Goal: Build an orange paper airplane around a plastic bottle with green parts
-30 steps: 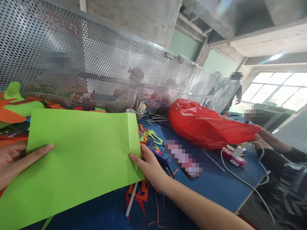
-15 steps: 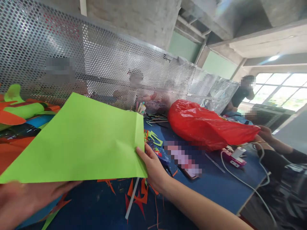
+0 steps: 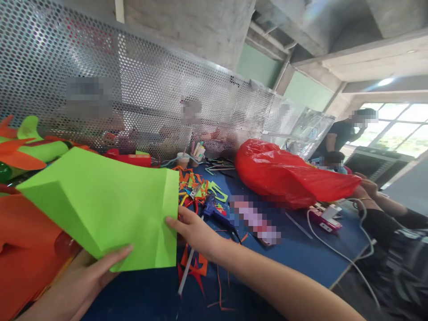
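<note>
A bright green sheet of paper [image 3: 117,209] is held up in front of me, bent and creased along its right side and lower left. My left hand [image 3: 96,276] grips its bottom edge, with the thumb on the near face and the other fingers mostly hidden behind. At the right edge my right hand [image 3: 192,229] pinches the sheet between thumb and fingers. Just beyond that hand lie a blue glue gun [image 3: 217,211] and a pile of orange and green paper scraps [image 3: 197,185].
Orange sheets [image 3: 30,240] lie at left. A red plastic bag [image 3: 281,174], a phone [image 3: 257,220], a power strip [image 3: 326,218] and its white cable occupy the right. A perforated metal screen [image 3: 150,98] runs behind the blue table [image 3: 287,263]. Other people are at the far right and beyond the screen.
My left hand has moved right along the bottom edge, and the sheet's left part now bends. The sheet and my right hand have shifted left, uncovering the glue gun and scraps.
</note>
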The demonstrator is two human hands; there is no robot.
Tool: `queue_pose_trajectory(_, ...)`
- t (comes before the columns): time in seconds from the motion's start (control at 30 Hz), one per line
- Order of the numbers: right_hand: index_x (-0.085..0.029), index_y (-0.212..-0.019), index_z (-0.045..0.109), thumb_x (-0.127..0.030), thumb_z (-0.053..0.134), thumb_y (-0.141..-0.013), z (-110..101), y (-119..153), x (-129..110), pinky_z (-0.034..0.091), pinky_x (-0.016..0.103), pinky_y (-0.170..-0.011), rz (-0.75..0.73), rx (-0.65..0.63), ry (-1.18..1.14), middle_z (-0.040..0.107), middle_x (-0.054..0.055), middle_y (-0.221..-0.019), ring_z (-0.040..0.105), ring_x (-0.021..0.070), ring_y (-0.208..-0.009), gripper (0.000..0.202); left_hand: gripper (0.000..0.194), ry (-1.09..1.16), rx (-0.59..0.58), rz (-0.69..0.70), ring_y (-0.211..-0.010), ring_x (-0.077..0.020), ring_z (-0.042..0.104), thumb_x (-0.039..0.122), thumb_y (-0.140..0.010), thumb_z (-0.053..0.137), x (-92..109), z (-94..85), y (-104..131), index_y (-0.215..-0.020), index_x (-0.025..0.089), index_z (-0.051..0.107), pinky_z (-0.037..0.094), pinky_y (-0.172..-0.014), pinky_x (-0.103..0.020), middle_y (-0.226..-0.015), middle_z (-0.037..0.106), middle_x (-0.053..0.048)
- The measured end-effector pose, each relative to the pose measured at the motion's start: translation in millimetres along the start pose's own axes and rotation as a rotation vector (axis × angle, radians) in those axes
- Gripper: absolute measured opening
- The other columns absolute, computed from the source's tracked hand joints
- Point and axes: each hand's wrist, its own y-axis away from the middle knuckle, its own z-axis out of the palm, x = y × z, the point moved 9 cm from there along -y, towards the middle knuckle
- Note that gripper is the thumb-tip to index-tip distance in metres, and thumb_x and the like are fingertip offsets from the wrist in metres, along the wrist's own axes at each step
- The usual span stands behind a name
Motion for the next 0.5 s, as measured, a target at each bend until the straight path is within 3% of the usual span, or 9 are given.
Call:
queue_pose_trajectory(0.1,-0.018,-0.108,0.055,-0.032,0.036,-0.096,-12,-20,-16,0.054,0.028,-0.067,0.061,0.029,0.518,0.071,0.004,-0.091,0.068,0.0168,-0.081,0.026,0.082,-0.041,0.07,0.21,-0.092,-0.0232,0.069,0.011,-0.047,0.084,39,8.1,8,-0.122,0.025,0.054,0.059,-0.065,-0.025,-0.103,0.073,-0.001)
queue_pose_trajectory(0.17,-0.019,-0.104,0.058,-0.036,0.029,-0.098,-29,-35,-29,0.053,0.031,-0.067,0.075,0.076,0.661,0.071,0.005,-0.081,0.068,0.0191,-0.075,0.034,0.072,-0.056,0.092,0.257,-0.09,-0.0213,0.069,0.01,-0.052,0.082,53,9.8,7,-0.118,0.022,0.058,0.058,-0.065,-0.022,-0.097,0.075,-0.001)
queue_pose_trajectory(0.3,-0.014,-0.083,0.063,-0.036,0.062,-0.081,-68,-53,-42,0.042,0.047,-0.088,0.109,0.25,0.969,0.068,0.02,-0.099,0.059,0.037,-0.105,0.022,0.054,-0.014,0.016,0.355,-0.094,-0.0253,0.068,0.011,-0.055,0.079,72,17.6,0,-0.106,0.02,0.065,0.058,-0.062,-0.024,-0.089,0.076,-0.002)
queue_pose_trajectory(0.37,-0.011,-0.088,0.063,-0.036,0.069,-0.075,-78,-55,-38,0.041,0.051,-0.087,0.153,0.314,1.077,0.065,0.026,-0.105,0.056,0.0422,-0.108,0.029,0.05,-0.027,-0.01,0.381,-0.099,-0.0267,0.066,0.012,-0.056,0.079,77,22.5,-3,-0.104,0.019,0.066,0.058,-0.066,-0.026,-0.094,0.075,-0.003)
queue_pose_trajectory(0.5,-0.007,-0.111,0.054,-0.042,0.066,-0.075,-78,-54,-26,0.044,0.048,-0.082,0.183,0.374,1.177,0.063,0.029,-0.108,0.059,0.0409,-0.104,0.051,0.05,-0.053,-0.043,0.438,-0.109,-0.0243,0.061,0.013,-0.061,0.077,86,32.4,-7,-0.109,0.023,0.064,0.057,-0.076,-0.027,-0.11,0.071,-0.002)
